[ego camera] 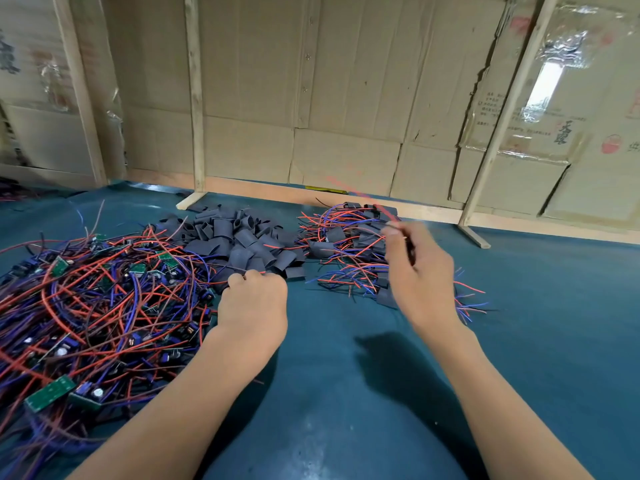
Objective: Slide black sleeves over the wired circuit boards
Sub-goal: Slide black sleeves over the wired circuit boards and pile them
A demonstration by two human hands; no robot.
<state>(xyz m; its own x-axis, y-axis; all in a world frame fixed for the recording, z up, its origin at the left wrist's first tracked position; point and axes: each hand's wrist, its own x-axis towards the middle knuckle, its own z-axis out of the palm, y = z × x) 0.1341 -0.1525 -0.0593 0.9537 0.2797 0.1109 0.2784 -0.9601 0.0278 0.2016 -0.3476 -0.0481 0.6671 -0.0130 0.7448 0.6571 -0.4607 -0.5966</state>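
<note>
A big tangle of green circuit boards with red and blue wires (97,306) covers the table's left side. Behind the hands lies a heap of black sleeves (242,237). To its right sits a pile of sleeved boards (349,244) with wires sticking out. My left hand (254,306) is curled at the near edge of the sleeve heap; what its fingers hold is hidden. My right hand (420,271) hovers over the sleeved pile and pinches a sleeved board by its wires; a blurred red wire (360,194) streaks up and left from its fingertips.
The table has a teal mat (346,393). Cardboard panels (311,81) on thin wooden posts (195,98) wall off the back. More wires lie at the far left edge.
</note>
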